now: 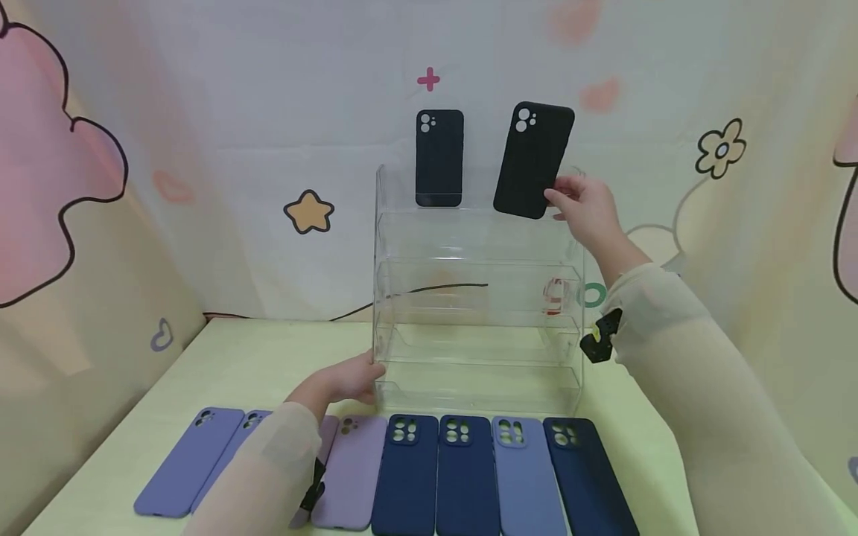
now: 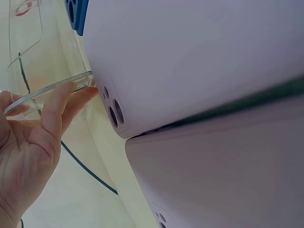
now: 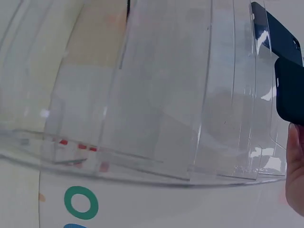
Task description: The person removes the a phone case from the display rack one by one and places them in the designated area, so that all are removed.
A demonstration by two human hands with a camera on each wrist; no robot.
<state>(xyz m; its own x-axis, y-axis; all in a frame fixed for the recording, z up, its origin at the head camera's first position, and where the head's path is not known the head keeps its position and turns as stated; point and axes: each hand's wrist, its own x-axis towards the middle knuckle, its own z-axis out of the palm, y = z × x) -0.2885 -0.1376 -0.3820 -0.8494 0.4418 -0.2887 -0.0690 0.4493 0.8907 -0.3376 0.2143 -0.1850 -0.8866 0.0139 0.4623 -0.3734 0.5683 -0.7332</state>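
A clear tiered display rack (image 1: 477, 240) stands on the table in the head view. On its top tier, left of centre, a black phone case (image 1: 439, 152) is propped upright, camera cutouts at its upper left. My right hand (image 1: 587, 211) pinches a second black phone case (image 1: 534, 160) by its lower right edge, tilted slightly right, at the top tier's right half. In the right wrist view, that held case (image 3: 290, 92) partly overlaps the other one. Low on the rack's left side, my left hand (image 1: 350, 377) grips the clear side panel (image 2: 45, 89) between thumb and fingers.
Along the table's front lies a row of phone cases: blue-purple (image 1: 191, 461), lilac (image 1: 350, 473), navy (image 1: 405, 476) and periwinkle (image 1: 529, 476). My left sleeve (image 1: 261, 476) covers part of the row. Behind the rack hangs a patterned curtain (image 1: 281, 89).
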